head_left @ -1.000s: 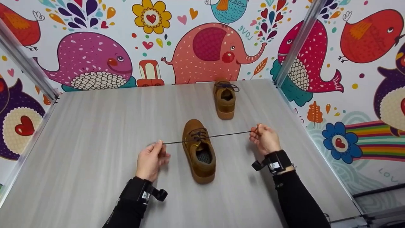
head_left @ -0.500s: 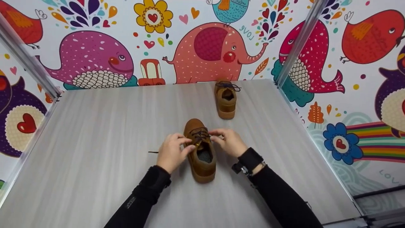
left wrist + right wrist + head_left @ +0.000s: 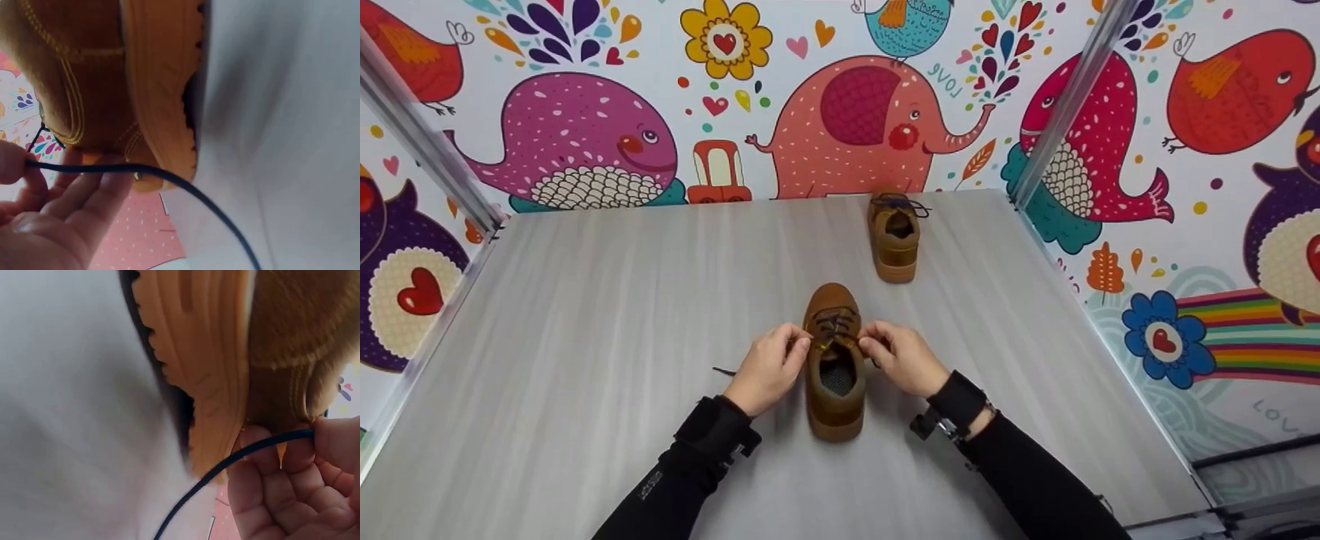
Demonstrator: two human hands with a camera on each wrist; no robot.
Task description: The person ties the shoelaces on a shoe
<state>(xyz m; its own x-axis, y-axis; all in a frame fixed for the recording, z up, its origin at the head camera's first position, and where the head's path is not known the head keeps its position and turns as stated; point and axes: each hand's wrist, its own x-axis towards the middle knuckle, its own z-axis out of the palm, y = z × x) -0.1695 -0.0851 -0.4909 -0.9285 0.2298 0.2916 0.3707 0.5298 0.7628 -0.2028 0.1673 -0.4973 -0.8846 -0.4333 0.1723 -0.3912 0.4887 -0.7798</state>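
A brown leather lace-up shoe (image 3: 836, 411) stands on the table in the head view, toe pointing away, dark laces (image 3: 834, 324) crossed over its tongue. At its left side, my left hand (image 3: 767, 369) pinches one shoelace (image 3: 135, 167) between thumb and finger. A free end of that lace trails out left of the hand. On the opposite side, my right hand (image 3: 906, 360) pinches the other shoelace (image 3: 242, 453), which hangs down in a curve in the right wrist view. Fingers of both hands are against or close to the shoe's sides (image 3: 95, 84).
A second brown shoe (image 3: 897, 251), its laces lying out to the right, stands farther back near the wall. The pale wood-look table (image 3: 607, 315) is enclosed by cartoon-printed walls (image 3: 840, 135) with metal corner posts (image 3: 1072, 97).
The hands, first wide apart with a lace stretched taut across the shoe, have come in to its sides. The near shoe has turned slightly and now points straighter away.
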